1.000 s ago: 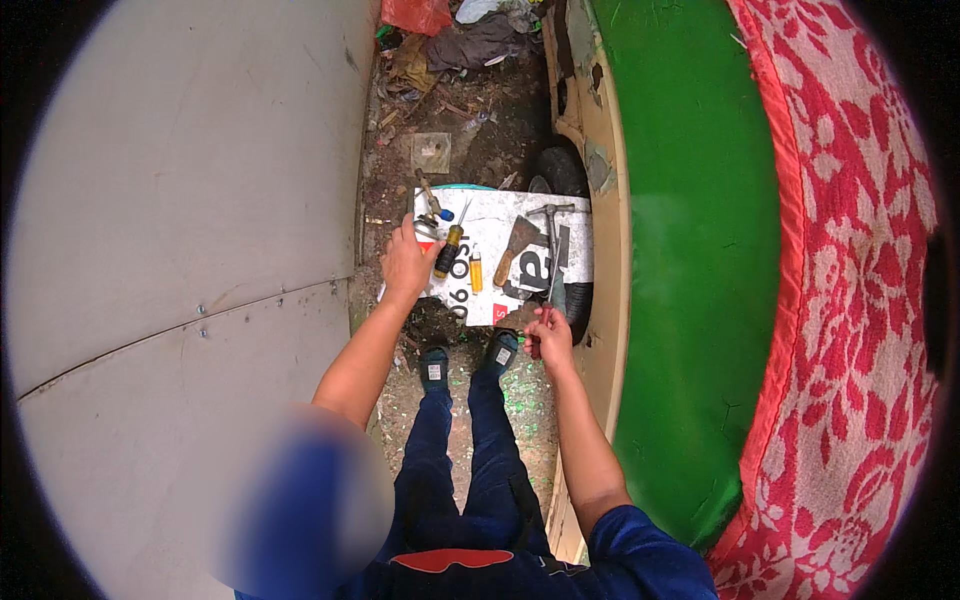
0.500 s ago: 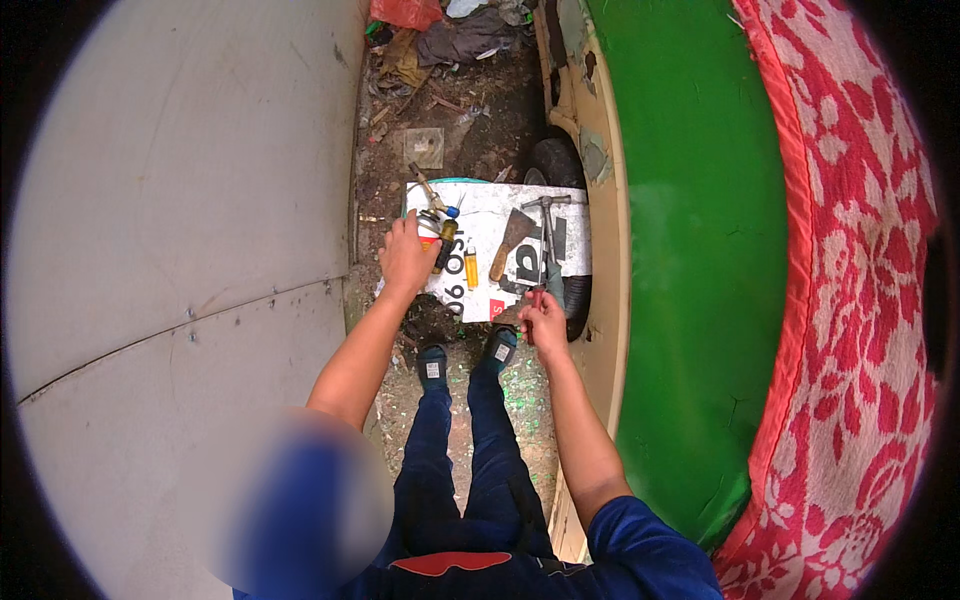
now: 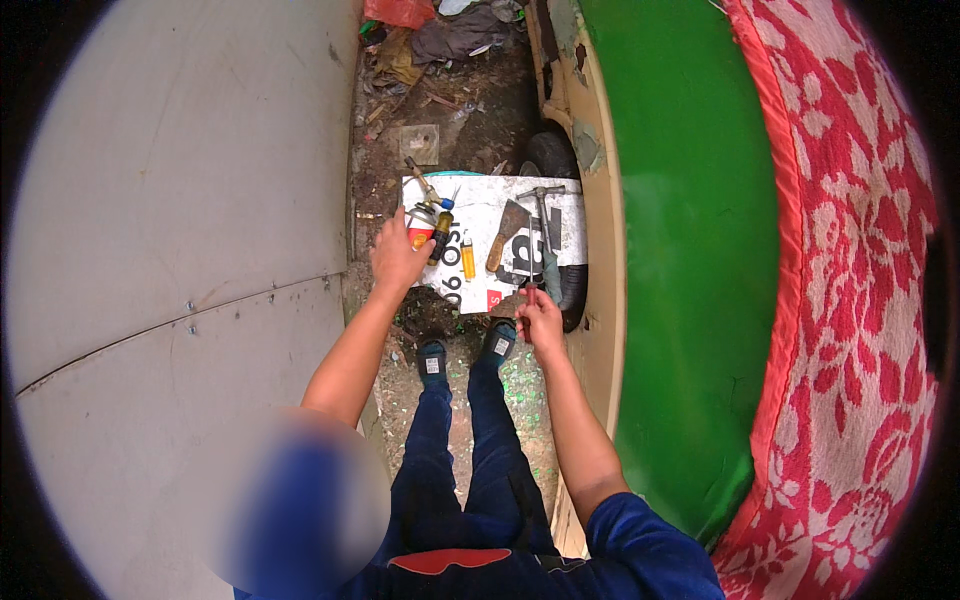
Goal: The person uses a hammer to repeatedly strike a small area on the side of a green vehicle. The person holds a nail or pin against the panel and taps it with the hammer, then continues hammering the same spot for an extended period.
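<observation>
A white printed board [image 3: 475,200] lies across the narrow space. My left hand [image 3: 398,250] is closed around a gas canister [image 3: 419,228] with a torch head [image 3: 433,195] on top, at the board's left. A black-and-yellow screwdriver [image 3: 440,235] lies beside it. My right hand [image 3: 541,325] grips a red-handled screwdriver [image 3: 530,300], its shaft pointing up over the board. A yellow lighter [image 3: 468,258], a wooden-handled scraper [image 3: 497,250] and a hammer [image 3: 541,200] lie on the board, the hammer along its right side.
A pale panel wall [image 3: 180,170] lines the left. On the right runs a worn cream bodywork edge [image 3: 600,210] with tyres [image 3: 550,155], green padding [image 3: 690,250] and red floral cloth [image 3: 840,280]. Rubbish [image 3: 450,40] and debris lie beyond the board. My sandalled feet [image 3: 432,362] stand below it.
The red-handled screwdriver has turned to point straighter up, and my right hand has shifted slightly left. My left hand stays at the canister. The whole view has shifted slightly.
</observation>
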Available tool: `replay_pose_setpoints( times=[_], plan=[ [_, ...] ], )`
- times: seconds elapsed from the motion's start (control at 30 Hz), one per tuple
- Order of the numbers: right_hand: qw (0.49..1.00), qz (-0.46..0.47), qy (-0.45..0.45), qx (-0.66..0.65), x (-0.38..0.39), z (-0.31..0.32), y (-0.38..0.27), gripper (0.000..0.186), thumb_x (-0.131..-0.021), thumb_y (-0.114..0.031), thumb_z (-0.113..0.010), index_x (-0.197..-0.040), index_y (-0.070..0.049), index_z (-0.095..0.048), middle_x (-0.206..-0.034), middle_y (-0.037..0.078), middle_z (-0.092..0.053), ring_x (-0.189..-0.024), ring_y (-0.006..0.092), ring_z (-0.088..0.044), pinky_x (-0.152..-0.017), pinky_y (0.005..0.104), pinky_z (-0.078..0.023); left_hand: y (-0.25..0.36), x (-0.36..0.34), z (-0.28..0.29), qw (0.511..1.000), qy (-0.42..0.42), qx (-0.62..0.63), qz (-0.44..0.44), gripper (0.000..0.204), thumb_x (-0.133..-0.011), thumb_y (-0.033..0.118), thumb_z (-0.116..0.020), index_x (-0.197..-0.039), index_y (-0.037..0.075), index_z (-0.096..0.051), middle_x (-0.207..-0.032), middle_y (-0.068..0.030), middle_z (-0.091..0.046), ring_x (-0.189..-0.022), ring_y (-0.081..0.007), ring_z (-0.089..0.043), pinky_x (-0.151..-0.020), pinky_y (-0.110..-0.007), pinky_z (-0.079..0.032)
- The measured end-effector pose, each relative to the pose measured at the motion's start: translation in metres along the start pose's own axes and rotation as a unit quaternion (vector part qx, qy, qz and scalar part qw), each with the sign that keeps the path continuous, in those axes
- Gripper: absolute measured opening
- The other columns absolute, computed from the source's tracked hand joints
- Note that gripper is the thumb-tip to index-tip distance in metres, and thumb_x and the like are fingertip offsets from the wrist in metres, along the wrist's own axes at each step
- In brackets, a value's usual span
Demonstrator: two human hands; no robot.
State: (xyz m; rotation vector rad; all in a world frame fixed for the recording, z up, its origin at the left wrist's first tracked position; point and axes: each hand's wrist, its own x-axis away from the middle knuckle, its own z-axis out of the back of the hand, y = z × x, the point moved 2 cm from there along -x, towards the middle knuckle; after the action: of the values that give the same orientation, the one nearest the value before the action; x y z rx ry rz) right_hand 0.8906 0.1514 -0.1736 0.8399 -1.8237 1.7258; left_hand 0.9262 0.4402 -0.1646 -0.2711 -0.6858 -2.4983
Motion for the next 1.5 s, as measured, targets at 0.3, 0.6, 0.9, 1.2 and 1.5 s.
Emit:
replay_pose_setpoints(
  times=[0.3,0.6,0.9,1.2,1.5],
  plan=[
    [0.999,0.007,-0.006,-0.046,0.005,0.008,0.000,0.046,-0.080,0.000,-0.050,-0.125,-0.005,-0.060,-0.083,0.003,-0.061,-0.057,0.0097,-0.055,-0.047,0.0237,-0.044,-0.011,0.015,0.003,0.998,0.045,0.030,-0.040,0.082,-0.079,0.034,-0.076,-0.146,0.010,-0.036,-0.139,-0.0130,-0.048,-0.130,-0.0324,-0.045,-0.102,-0.051,-0.038],
    [0.984,0.068,0.011,-0.165,0.000,0.031,-0.005,0.052,-0.079,0.006,-0.050,-0.130,-0.002,-0.054,-0.103,0.012,-0.066,-0.074,0.0191,-0.067,-0.056,0.0272,-0.055,-0.038,0.054,0.005,0.992,0.073,0.044,-0.096,0.071,-0.080,0.027,-0.074,-0.141,0.008,-0.043,-0.139,-0.0126,-0.047,-0.131,-0.0319,-0.043,-0.105,-0.049,-0.034],
    [0.974,0.071,0.085,-0.195,-0.014,0.042,0.004,0.024,-0.094,-0.014,-0.065,-0.112,-0.003,-0.053,-0.093,0.012,-0.069,-0.068,0.0187,-0.067,-0.056,0.0267,-0.057,-0.013,0.058,0.041,0.941,0.147,0.138,-0.270,0.035,-0.084,0.017,-0.068,-0.116,0.007,-0.062,-0.120,-0.0112,-0.061,-0.120,-0.0325,-0.052,-0.103,-0.045,-0.036],
    [0.990,0.049,0.019,-0.133,-0.015,0.030,0.008,0.026,-0.100,-0.030,-0.058,-0.105,-0.005,-0.058,-0.084,0.007,-0.068,-0.065,0.0145,-0.065,-0.057,0.0259,-0.056,0.036,0.035,0.017,0.906,-0.173,0.114,-0.368,0.017,-0.086,0.019,-0.064,-0.096,0.006,-0.069,-0.100,-0.0117,-0.068,-0.103,-0.0290,-0.062,-0.088,-0.039,-0.048],
    [0.992,0.040,-0.006,-0.121,-0.009,0.023,0.005,0.027,-0.102,-0.032,-0.052,-0.105,-0.005,-0.058,-0.083,0.007,-0.067,-0.064,0.0156,-0.064,-0.057,0.0275,-0.056,0.029,0.024,-0.034,0.862,-0.438,0.158,-0.201,0.036,-0.090,0.032,-0.068,-0.101,-0.002,-0.073,-0.089,-0.0113,-0.074,-0.082,-0.0166,-0.067,-0.077,-0.031,-0.052]
  ],
)
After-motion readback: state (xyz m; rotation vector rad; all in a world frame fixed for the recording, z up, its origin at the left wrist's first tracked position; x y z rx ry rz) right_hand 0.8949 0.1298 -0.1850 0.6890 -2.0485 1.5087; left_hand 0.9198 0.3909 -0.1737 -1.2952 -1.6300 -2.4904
